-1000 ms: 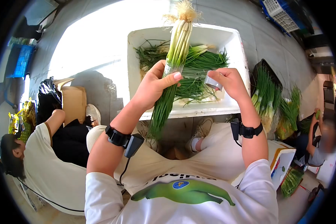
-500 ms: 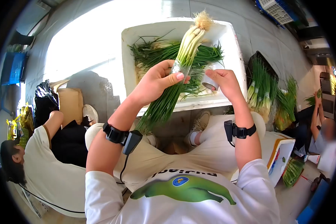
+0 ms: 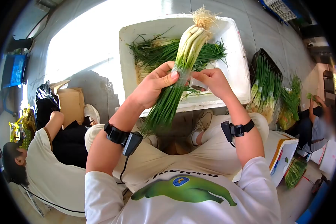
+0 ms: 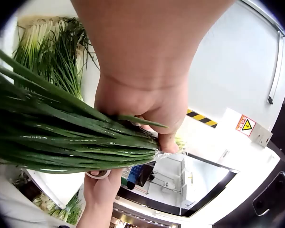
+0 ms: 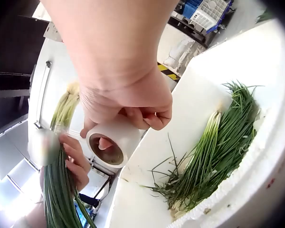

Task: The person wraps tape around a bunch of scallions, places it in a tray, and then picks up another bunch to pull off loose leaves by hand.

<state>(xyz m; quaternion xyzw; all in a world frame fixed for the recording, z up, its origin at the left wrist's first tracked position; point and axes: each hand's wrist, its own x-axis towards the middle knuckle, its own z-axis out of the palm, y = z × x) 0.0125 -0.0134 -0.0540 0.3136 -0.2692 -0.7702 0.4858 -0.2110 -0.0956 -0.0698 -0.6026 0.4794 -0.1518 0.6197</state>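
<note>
In the head view my left hand (image 3: 153,85) grips a bunch of green onions (image 3: 188,46) round its middle, roots up and away, green leaves hanging toward me. Clear film wraps the bunch beside my left thumb. My right hand (image 3: 214,83) holds a roll of clear tape (image 3: 198,84) close to the bunch's right side. The right wrist view shows the roll (image 5: 115,141) with a fingertip inside its core. Leaves (image 4: 76,137) fill much of the left wrist view, partly hiding the tape roll.
A white foam box (image 3: 233,95) below my hands holds loose green onions (image 3: 153,54). More bunches stand in a black crate (image 3: 263,78) at the right. A cardboard box (image 3: 71,106) and a seated person (image 3: 50,173) are at the left.
My right hand and the tape roll have moved left, up to the bunch. The bunch has tilted, its roots shifting right, while my left hand keeps hold of it.
</note>
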